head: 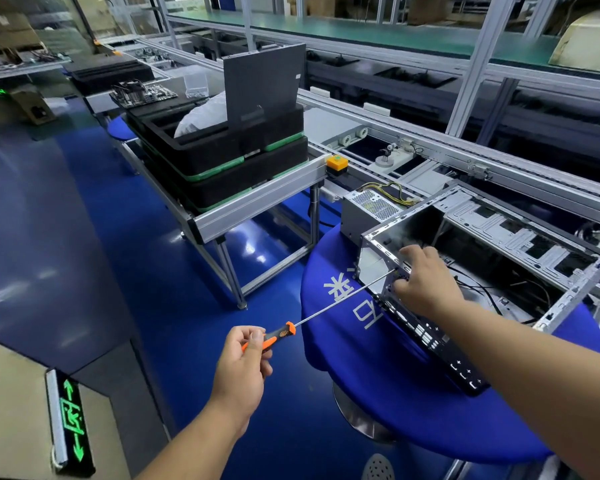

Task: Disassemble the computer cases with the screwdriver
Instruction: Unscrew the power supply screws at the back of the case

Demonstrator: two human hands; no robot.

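From the head camera, an open computer case [471, 271] lies on its side on a round bench covered in blue cloth [413, 420]. Everything here is placed relative to that case.

The left hand [246, 362] is well to the left of the case and lower in the picture, over the blue floor [84, 237]. Its fingers and thumb curl round the orange-and-black handle of a long screwdriver [326, 308]. The thin metal shaft slants up and to the right, and its tip meets the near left corner of the case, at the edge of the rear panel.

The right hand [426, 282] rests on that same corner of the case, with fingers bent over the top rim beside the screwdriver tip. Whether they pinch anything small I cannot tell.

Just behind the case's left end sits a grey power supply [371, 209] with yellow and black wires coming out of it. Inside the case, loose black cables lie on the bottom.

Farther left of the case, a metal-framed stand carries stacked black trays [222, 161] with green edging; a dark flat panel [264, 81] stands upright in the top tray. An orange button box [337, 163] sits on the frame corner between the trays and the case. Behind the case runs a conveyor line [465, 150].
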